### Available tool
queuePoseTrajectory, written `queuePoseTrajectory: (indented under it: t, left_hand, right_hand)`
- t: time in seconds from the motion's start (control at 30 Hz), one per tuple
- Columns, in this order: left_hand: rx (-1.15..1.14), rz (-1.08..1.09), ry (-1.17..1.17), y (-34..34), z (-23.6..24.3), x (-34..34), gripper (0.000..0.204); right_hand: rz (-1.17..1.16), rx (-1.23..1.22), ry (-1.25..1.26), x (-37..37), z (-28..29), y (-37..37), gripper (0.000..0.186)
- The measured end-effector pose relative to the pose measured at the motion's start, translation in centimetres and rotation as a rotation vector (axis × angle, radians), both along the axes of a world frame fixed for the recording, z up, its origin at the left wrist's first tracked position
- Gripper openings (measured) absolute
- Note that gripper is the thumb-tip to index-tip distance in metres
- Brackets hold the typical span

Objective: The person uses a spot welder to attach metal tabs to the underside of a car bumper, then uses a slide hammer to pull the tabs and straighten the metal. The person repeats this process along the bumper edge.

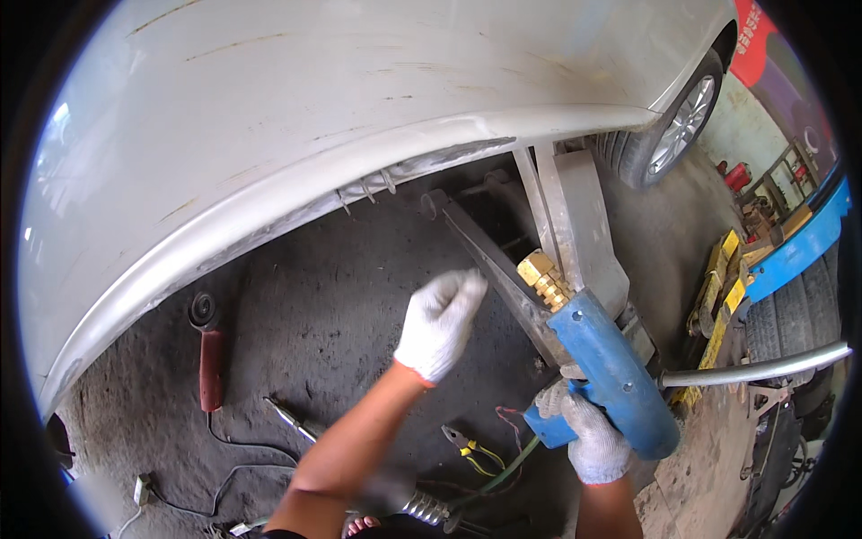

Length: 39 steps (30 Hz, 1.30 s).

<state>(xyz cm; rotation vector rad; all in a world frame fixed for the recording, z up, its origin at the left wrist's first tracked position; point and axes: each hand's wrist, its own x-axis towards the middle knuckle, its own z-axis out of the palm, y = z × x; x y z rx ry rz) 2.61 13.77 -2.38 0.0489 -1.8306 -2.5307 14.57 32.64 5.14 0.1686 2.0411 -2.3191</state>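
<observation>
In my right hand (594, 442), gloved in white, is a blue pistol-shaped spot-welding gun (615, 368); the fingers wrap its handle. Its brass tip (545, 278) points up and left toward the car's underside. My left hand (440, 325), also gloved, hovers over the floor left of the tip, fingers closed in a pinch; whatever they hold, if anything, is hidden. Above both hands runs the sill (296, 184) of a pale, scratched car, with a bare grey strip along its lower edge. Several small metal tabs (368, 189) stick out of that strip.
A grey metal support (588, 225) stands under the car, close to the gun. On the dark floor lie a red angle grinder (210, 368) with its cord, yellow-black pliers (476, 449) and a coil spring (426, 508). A silver hose (754, 366) and yellow metal frame (718, 305) are at right.
</observation>
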Motion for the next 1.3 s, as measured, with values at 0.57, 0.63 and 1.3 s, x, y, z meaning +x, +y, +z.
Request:
queuePoseTrajectory:
  t: [0.57, 0.63, 1.3]
  left_hand:
    - [0.448, -0.489, -0.417, -12.7, -6.1, 9.8, 0.046]
    - [0.638, -0.433, -0.389, -12.4, -4.4, 10.6, 0.046]
    - [0.948, -0.342, -0.151, -6.4, 0.1, 12.8, 0.058]
  right_hand:
    - [0.002, 0.115, -0.078, 2.6, -2.1, -2.0, 0.022]
    - [0.005, 0.147, -0.06, 2.6, -3.1, -2.0, 0.024]
    - [0.334, 0.318, -0.078, 2.8, -6.3, -5.6, 0.027]
